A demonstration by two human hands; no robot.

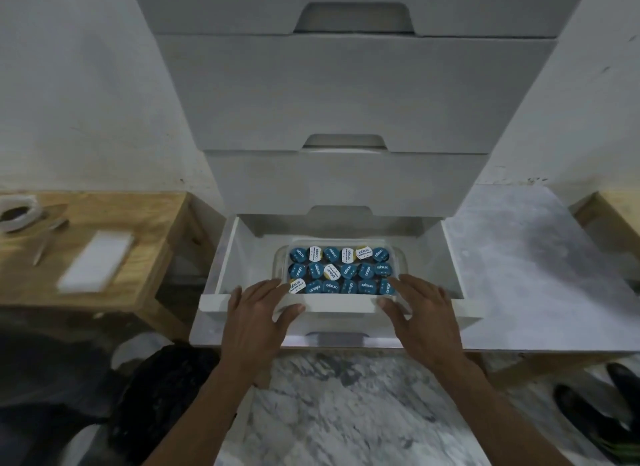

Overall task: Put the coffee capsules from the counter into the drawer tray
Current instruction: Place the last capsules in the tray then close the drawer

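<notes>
Open drawer point(225, 257): lowest of a white drawer unit, pulled out over a marbled grey countertop point(519, 257); this drawer serves as the reference for all places below.

Clear plastic tray point(403, 263): inside the drawer, near its middle, long side parallel to the drawer front.

Coffee capsules point(341, 270): in the tray, three rows, lids up. Most lids blue with white lettering; a few white with blue lettering, some showing a yellow rim. No capsule visible on the countertop around the drawer.

Left hand point(258, 315): on the drawer's front edge, left of centre; fingers spread and flat, reaching toward the tray's near left corner, thumb lying along the front panel. Closed on nothing.

Right hand point(420, 311): on the drawer's front edge, right of centre; fingers spread and flat by the tray's near right corner. Closed on nothing.

Wooden side table point(145, 223): left of the drawer, lower than it; carries a roll of tape point(17, 214), a white rectangular block point(97, 261) and a thin metal tool point(46, 237), blurred.

Dark shoes point(602, 410): on the floor, right of and nearer than the drawer.
</notes>
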